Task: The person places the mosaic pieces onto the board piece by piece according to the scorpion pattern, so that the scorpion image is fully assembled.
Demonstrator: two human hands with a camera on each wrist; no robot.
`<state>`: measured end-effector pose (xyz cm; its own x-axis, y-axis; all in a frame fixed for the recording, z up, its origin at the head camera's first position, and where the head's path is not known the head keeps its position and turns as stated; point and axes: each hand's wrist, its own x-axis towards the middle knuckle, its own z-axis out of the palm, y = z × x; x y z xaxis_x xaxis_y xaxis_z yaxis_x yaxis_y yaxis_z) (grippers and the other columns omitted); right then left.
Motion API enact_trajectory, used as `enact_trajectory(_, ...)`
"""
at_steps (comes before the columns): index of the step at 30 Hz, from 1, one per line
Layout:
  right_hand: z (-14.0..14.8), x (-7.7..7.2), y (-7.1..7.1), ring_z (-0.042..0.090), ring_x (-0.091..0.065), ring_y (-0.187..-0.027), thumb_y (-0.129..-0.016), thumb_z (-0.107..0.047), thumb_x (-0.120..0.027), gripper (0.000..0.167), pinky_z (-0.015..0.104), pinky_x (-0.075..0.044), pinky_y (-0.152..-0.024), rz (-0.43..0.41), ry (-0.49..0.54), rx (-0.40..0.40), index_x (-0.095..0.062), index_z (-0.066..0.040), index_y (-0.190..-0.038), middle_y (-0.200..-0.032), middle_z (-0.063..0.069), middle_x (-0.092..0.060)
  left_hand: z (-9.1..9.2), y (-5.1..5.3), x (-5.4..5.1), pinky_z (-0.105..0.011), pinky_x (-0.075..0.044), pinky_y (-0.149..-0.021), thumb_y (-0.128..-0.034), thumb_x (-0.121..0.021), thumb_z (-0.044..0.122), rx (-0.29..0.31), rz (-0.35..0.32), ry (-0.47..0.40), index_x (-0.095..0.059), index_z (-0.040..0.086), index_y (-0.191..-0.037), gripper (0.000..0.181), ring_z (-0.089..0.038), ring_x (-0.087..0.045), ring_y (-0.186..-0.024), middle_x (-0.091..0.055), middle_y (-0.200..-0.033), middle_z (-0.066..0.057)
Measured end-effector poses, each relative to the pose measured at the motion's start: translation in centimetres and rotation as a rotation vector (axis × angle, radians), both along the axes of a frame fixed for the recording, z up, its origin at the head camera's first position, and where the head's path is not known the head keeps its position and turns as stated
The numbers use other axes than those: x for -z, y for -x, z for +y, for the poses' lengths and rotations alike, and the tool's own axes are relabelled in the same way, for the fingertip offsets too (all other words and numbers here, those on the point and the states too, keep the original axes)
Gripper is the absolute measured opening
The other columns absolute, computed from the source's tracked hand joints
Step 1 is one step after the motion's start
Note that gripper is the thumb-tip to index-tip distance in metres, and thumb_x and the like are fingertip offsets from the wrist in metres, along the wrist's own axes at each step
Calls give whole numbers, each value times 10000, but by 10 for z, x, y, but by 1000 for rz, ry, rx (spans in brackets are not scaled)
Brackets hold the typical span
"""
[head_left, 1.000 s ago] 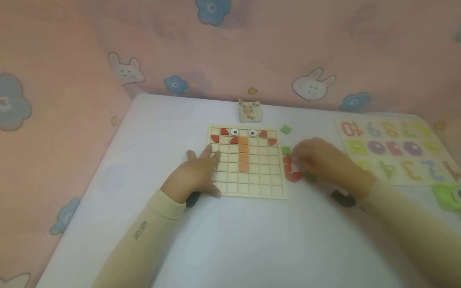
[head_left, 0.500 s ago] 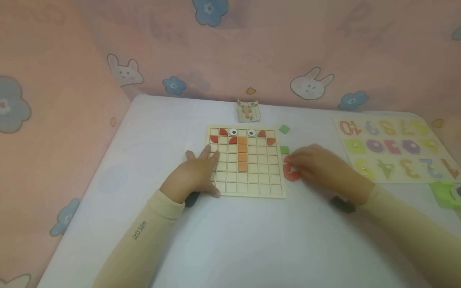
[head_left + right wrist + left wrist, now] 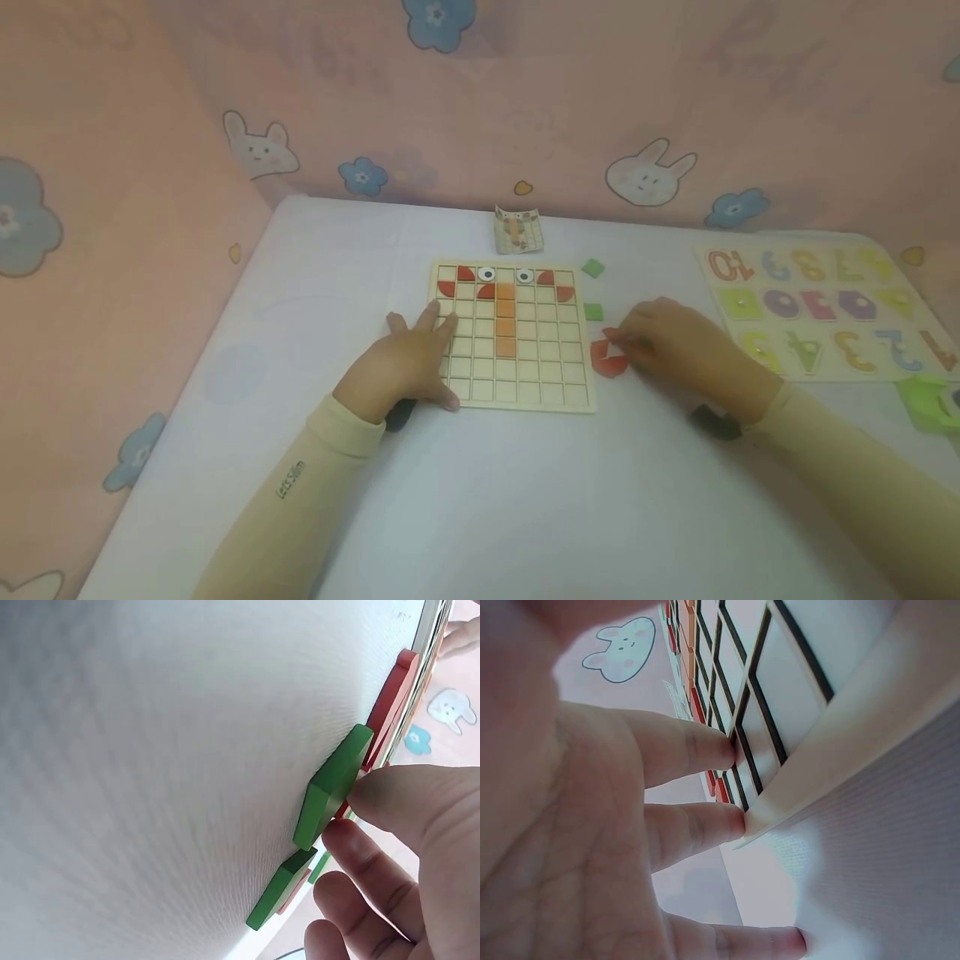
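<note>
My left hand (image 3: 405, 354) rests with spread fingers on the left edge of a wooden grid board (image 3: 551, 396). In the left wrist view two fingertips (image 3: 712, 750) touch the board's rim. The board bears red quarter-circles (image 3: 446, 289), round eye pieces (image 3: 524, 276) and a column of orange squares (image 3: 506, 327). Right of the board, my right hand (image 3: 675, 346) pinches a small red piece (image 3: 612, 335) between thumb and index finger. Other red pieces (image 3: 609, 365) lie just below it. Green pieces (image 3: 334, 787) lie close to the thumb in the right wrist view.
Two green squares (image 3: 594, 312) lie beside the board's right edge. A small picture card (image 3: 518, 232) stands behind the board. Farther right is a number puzzle board (image 3: 817, 317), with a green object (image 3: 926, 404) near its front corner. A patterned pink wall (image 3: 465, 117) borders the white table.
My right hand has shifted slightly down and to the right, away from the green square, and a red piece now shows at its fingertips. The left hand has stayed on the board.
</note>
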<state>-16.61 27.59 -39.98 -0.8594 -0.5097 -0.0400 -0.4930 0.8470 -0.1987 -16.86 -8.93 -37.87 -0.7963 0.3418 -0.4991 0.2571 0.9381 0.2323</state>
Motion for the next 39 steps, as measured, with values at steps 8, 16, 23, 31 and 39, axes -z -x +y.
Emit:
enact_trajectory(8, -6, -2, 0, 229, -596, -894, -951, -165, -806, 152, 454, -539, -873, -33, -24, 56, -810, -106, -1092, -918, -12, -696, 0, 0, 0, -602, -537, -968, -749, -963, 474, -4, 4, 0, -197, 145, -1712, 1273, -640, -122, -1502, -39, -1771, -158)
enact_trajectory(16, -5, -1, -1, 305, -633, -1095, -957, -96, -773, 221, 517, -505, -1013, -26, -15, -4, -781, -71, -1177, -1166, 83, -758, 2, -1, 0, -579, -549, -951, -749, -963, 475, -3, 4, 3, -197, 141, -1712, 1275, -634, -146, -1491, -40, -1771, -161)
enact_trajectory(23, -3, -1, -2, 246, -606, -1009, -961, -120, -790, 242, 457, -526, -959, 32, -14, -77, -786, -73, -1198, -1128, 40, -775, 1, 0, 0, -592, -541, -963, -751, -961, 477, -5, 1, 2, -187, 142, -1713, 1280, -636, -124, -1501, -36, -1771, -159)
enact_trajectory(31, -7, -2, 1, 227, -580, -1042, -1000, -166, -750, 227, 476, -483, -1023, -42, -9, -21, -788, -84, -1208, -1112, 8, -754, 0, 0, 2, -585, -541, -964, -752, -964, 469, -4, 3, -8, -193, 135, -1711, 1275, -632, -138, -1492, -39, -1770, -164)
enact_trajectory(39, -51, -26, 29, 246, -592, -1048, -970, -133, -757, 189, 476, -463, -1030, -143, 104, 126, -815, -95, -1146, -1037, 19, -759, 1, 1, 2, -613, -528, -977, -753, -962, 472, -5, -1, -5, -184, 136, -1713, 1280, -641, -122, -1497, -35, -1770, -165)
